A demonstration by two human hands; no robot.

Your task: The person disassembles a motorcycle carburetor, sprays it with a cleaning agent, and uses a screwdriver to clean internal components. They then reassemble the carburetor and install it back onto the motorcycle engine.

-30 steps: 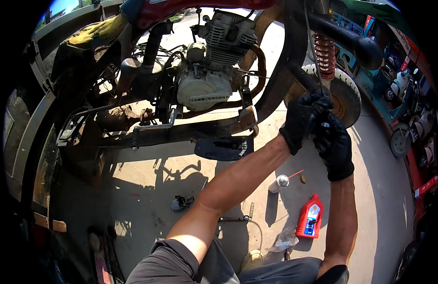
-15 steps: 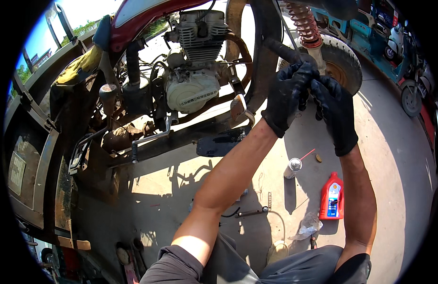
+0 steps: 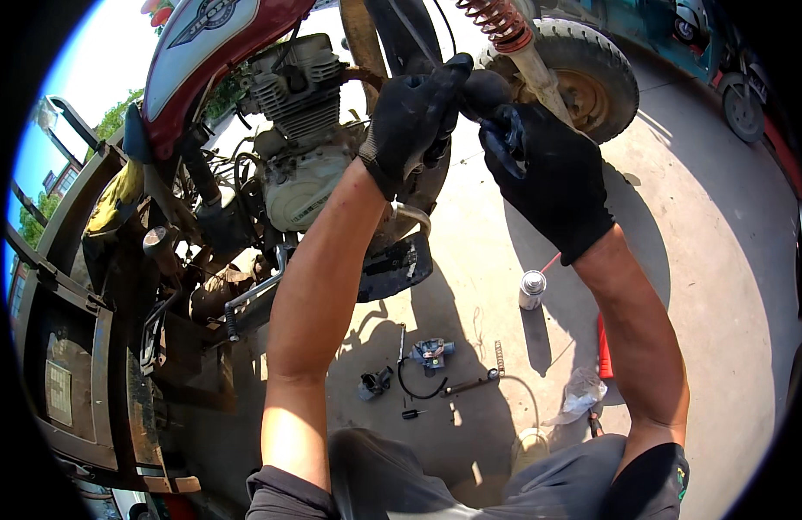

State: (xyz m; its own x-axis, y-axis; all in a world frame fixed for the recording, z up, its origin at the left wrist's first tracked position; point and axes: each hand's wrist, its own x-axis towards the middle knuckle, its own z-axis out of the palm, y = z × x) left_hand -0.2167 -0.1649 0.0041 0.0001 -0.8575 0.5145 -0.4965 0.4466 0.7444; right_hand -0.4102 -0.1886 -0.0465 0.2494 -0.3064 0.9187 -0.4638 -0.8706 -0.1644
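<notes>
Both my hands wear black gloves and are raised beside the front of a three-wheeled motorcycle. My left hand [image 3: 418, 117] is closed next to a dark rounded part [image 3: 486, 92], perhaps a handlebar end; whatever lies inside its fingers is hidden. Just to the right, my right hand [image 3: 548, 169] has its fingers curled in, thumb and fingertips together; I cannot make out what they hold. The two hands are slightly apart. Behind and left of them stands the finned engine [image 3: 297, 95], under a red and white fuel tank [image 3: 202, 56].
On the concrete lie a carburetor [image 3: 432, 353], a thin spring [image 3: 499, 357], a black hose [image 3: 416, 392] and a crumpled plastic bag [image 3: 581, 394]. A spray can [image 3: 532, 290] with a red straw stands nearby. My right forearm partly covers a red bottle [image 3: 604, 347]. A wheel [image 3: 583, 82] stands beyond.
My hands have moved left in the picture and drawn apart. The view has shifted, so the carburetor and small parts on the ground now show, while my forearm covers more of the red bottle.
</notes>
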